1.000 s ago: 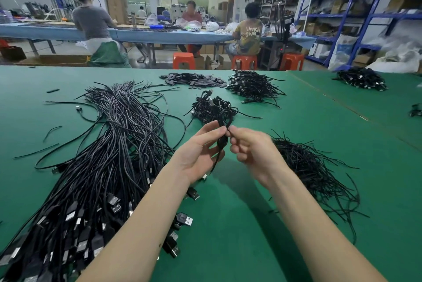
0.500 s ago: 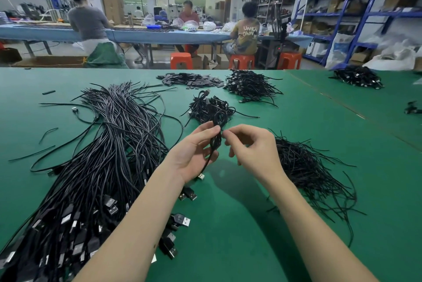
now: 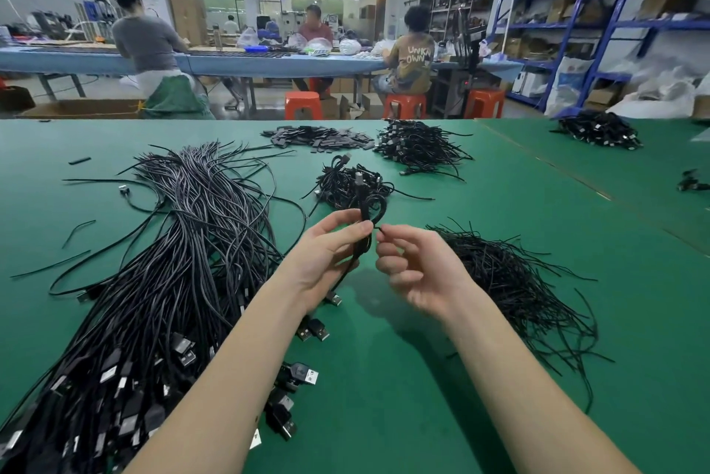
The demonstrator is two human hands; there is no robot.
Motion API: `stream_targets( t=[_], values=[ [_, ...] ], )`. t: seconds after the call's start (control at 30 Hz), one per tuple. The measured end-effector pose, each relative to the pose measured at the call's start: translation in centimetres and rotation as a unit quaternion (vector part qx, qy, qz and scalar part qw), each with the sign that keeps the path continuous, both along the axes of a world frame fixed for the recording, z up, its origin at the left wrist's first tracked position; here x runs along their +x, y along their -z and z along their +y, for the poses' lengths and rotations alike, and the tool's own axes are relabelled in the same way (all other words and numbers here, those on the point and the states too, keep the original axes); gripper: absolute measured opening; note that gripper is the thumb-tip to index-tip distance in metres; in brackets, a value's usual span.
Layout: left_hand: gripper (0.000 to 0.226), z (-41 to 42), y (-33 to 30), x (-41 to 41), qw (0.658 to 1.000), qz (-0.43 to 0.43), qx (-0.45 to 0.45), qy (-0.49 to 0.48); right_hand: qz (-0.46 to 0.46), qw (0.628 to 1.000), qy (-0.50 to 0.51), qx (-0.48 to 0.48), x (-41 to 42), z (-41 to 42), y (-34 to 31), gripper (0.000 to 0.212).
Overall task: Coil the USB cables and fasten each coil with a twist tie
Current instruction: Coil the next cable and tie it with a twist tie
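The broad green table (image 3: 499, 377) has a matt, cloth-like top, smooth but for a straight seam toward its far right. On its left side lies a big sheaf of black, rubbery-sheathed USB cables (image 3: 184, 243) with a faint sheen, their matt black plastic plugs (image 3: 296, 375) ending in bright bare-metal tips. On its right side sits a heap of thin black twist ties (image 3: 515, 281), dull and wiry, and beyond its far edge stand glossy orange plastic stools (image 3: 303, 104).
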State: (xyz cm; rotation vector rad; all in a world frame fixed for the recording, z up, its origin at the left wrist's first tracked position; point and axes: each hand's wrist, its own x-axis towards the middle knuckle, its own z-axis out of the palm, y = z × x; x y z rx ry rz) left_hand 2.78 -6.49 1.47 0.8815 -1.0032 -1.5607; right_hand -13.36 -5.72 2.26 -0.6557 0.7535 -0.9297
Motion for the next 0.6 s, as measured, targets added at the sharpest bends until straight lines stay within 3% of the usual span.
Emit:
stream_targets(
  t=[0.03, 0.07, 0.1, 0.13, 0.17, 0.2, 0.23, 0.27, 0.3, 0.37, 0.4, 0.43, 0.47, 0.5, 0.6],
  values=[
    [0.031, 0.0, 0.0, 0.0, 1.000, -0.004, 0.014, -0.010, 0.153, 0.980, 0.052, -0.117, 0.1, 0.0, 0.3, 0.014],
    [0.031, -0.1, 0.1, 0.1, 1.000, -0.009, 0.024, -0.018, 0.315, 0.911, 0.103, -0.245, 0.2, 0.1, 0.5, 0.016],
    [0.028, -0.1, 0.2, 0.2, 0.999, -0.012, 0.031, -0.021, 0.439, 0.814, 0.147, -0.351, 0.0, 0.1, 1.0, 0.016],
    [0.025, -0.1, 0.3, 0.2, 0.999, -0.014, 0.036, -0.021, 0.502, 0.727, 0.178, -0.433, -0.3, -0.1, 1.4, 0.015],
    [0.022, -0.1, 0.3, 0.2, 0.999, -0.017, 0.041, -0.019, 0.528, 0.668, 0.195, -0.486, -0.5, -0.1, 1.7, 0.013],
    [0.023, 0.0, 0.4, 0.1, 0.999, -0.019, 0.045, -0.018, 0.534, 0.636, 0.208, -0.516, -0.6, -0.1, 1.8, 0.011],
    [0.026, 0.0, 0.4, 0.1, 0.999, -0.017, 0.047, -0.018, 0.534, 0.627, 0.217, -0.524, -0.5, -0.1, 1.8, 0.012],
    [0.030, 0.1, 0.4, 0.0, 0.999, -0.012, 0.046, -0.016, 0.517, 0.650, 0.224, -0.511, -0.4, 0.0, 1.7, 0.015],
    [0.033, 0.0, 0.4, -0.1, 0.999, -0.004, 0.041, -0.015, 0.477, 0.711, 0.228, -0.464, 0.0, 0.1, 1.6, 0.019],
    [0.032, 0.0, 0.4, -0.2, 0.999, 0.013, 0.028, -0.018, 0.284, 0.904, 0.193, -0.254, 0.6, 0.0, 0.9, 0.021],
    [0.029, -0.1, 0.5, -0.3, 0.999, 0.024, 0.020, -0.020, 0.120, 0.979, 0.129, -0.100, 0.8, -0.1, 0.5, 0.017],
    [0.026, -0.1, 0.5, -0.4, 0.999, 0.032, 0.012, -0.023, -0.040, 0.996, 0.061, 0.048, 0.8, -0.1, 0.3, 0.012],
    [0.023, -0.2, 0.6, -0.4, 0.999, 0.034, 0.004, -0.029, -0.155, 0.977, 0.013, 0.145, 0.7, -0.2, 0.3, 0.010],
    [0.022, -0.2, 0.7, -0.4, 0.999, 0.032, -0.002, -0.035, -0.221, 0.956, -0.011, 0.192, 0.7, -0.2, 0.5, 0.008],
    [0.023, -0.4, 0.9, -0.4, 0.998, 0.041, -0.004, -0.047, -0.274, 0.939, -0.025, 0.207, 0.8, -0.2, 0.7, 0.010]
  ],
)
